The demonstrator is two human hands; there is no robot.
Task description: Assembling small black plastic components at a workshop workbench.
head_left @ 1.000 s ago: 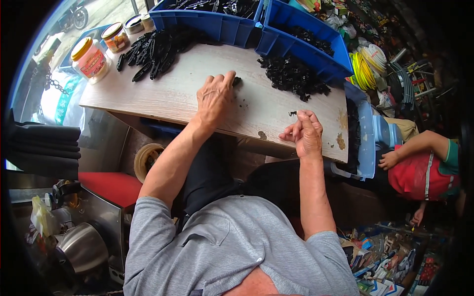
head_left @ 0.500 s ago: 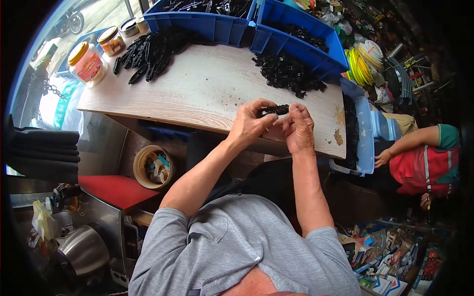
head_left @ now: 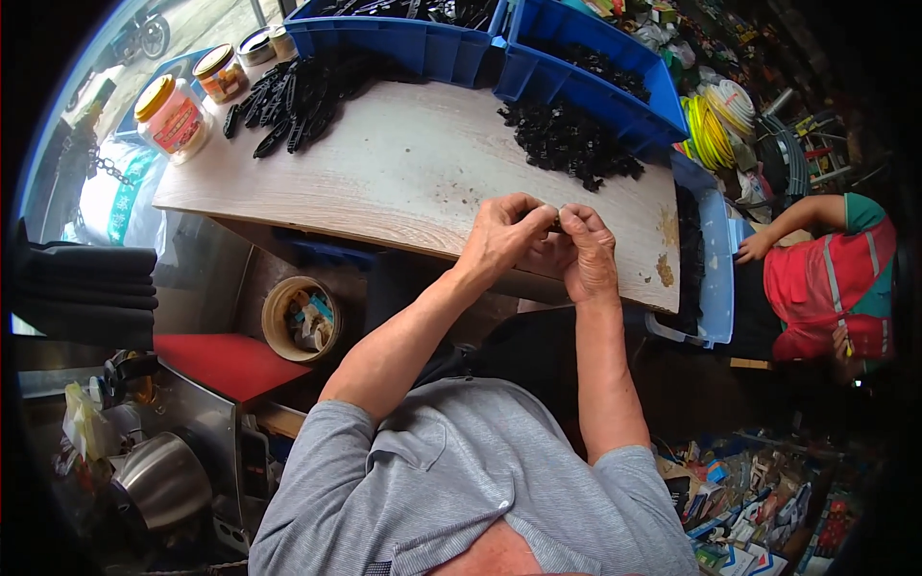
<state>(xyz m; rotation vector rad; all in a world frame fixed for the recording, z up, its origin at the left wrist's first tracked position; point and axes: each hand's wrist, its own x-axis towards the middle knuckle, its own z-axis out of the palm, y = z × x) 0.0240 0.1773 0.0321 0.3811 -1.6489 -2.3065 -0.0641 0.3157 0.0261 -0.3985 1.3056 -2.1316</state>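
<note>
Over the table's front edge my left hand [head_left: 509,233] and my right hand [head_left: 589,252] meet, their fingers closed in pinches. Between the fingertips shows a sliver of a small black plastic part [head_left: 556,223]; the fingers hide the rest of it. A heap of small black plastic pieces [head_left: 569,144] lies on the table beyond my right hand. Farther left is a pile of long, narrow black plastic pieces [head_left: 293,104].
Two blue bins [head_left: 403,46] of black parts line the back of the pale wooden table [head_left: 384,163]. Jars [head_left: 173,115] stand at the left corner. A lighter blue crate [head_left: 715,288] adjoins the right end, near a person in a red vest [head_left: 831,278]. A bucket [head_left: 279,322] sits below left.
My fingertips have drawn together over the black part, which showed more fully before. The person at the right has shifted an arm upward. The view has moved slightly.
</note>
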